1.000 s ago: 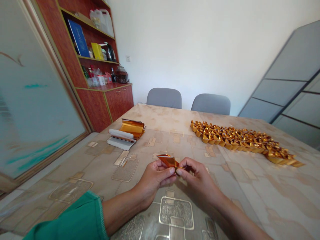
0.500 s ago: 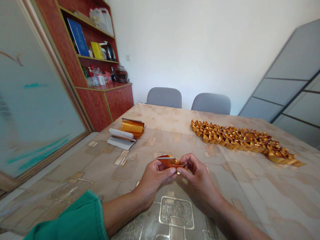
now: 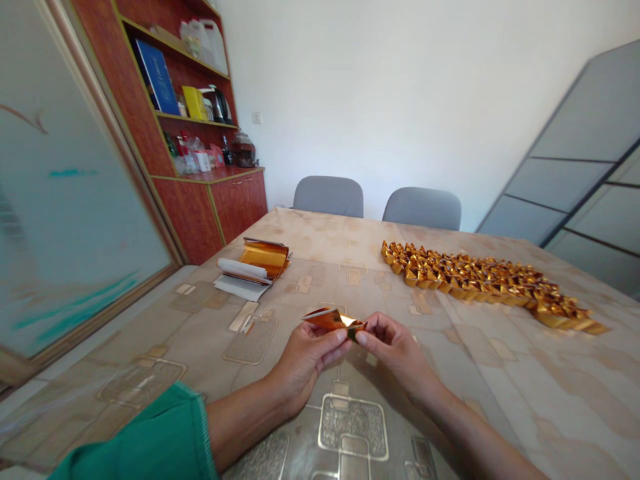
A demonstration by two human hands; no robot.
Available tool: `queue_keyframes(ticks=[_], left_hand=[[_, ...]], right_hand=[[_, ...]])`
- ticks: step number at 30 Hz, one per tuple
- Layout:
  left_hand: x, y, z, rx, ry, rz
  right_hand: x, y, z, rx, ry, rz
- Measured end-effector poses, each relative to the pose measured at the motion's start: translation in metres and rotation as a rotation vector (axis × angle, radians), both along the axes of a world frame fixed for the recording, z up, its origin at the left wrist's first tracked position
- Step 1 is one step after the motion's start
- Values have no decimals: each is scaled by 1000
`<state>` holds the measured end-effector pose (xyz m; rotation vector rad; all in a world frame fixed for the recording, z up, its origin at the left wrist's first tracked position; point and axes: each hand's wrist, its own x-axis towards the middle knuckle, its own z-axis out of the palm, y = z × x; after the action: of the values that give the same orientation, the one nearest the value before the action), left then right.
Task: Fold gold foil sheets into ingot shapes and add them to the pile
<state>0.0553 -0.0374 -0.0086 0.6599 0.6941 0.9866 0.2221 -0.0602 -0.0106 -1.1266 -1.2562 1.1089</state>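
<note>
A partly folded piece of gold foil paper (image 3: 326, 319) is held between my two hands above the near middle of the table. My left hand (image 3: 307, 357) pinches its left part, thumb on the near side. The fingers of my right hand (image 3: 393, 343) grip its right end, where the foil is creased and bunched. Farther off to the left lies a curled stack of gold foil sheets (image 3: 265, 259) with white backing. Rows of folded gold foil pieces (image 3: 470, 275) stand packed together on the right side of the table.
The table (image 3: 200, 347) has a patterned, glossy cover. Two grey chairs (image 3: 329, 196) stand at its far side. A red-brown cabinet (image 3: 215, 207) with bottles, boxes and a kettle is at the back left, beside a frosted glass door (image 3: 65, 180).
The foil has shifted slightly left and tilted between my fingers, and its right end is turned differently. My right fingers have changed their hold a little. Everything on the table stays put.
</note>
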Motion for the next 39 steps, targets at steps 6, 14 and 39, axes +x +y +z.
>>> queue_keyframes(ticks=[6, 14, 39], left_hand=[[-1, -2, -3, -48, 79, 0], [1, -5, -1, 4, 116, 2], [0, -3, 4, 31, 180, -44]], right_hand=[[-3, -2, -2, 10, 28, -48], [-3, -2, 2, 15, 18, -17], [-5, -6, -7, 1, 82, 97]])
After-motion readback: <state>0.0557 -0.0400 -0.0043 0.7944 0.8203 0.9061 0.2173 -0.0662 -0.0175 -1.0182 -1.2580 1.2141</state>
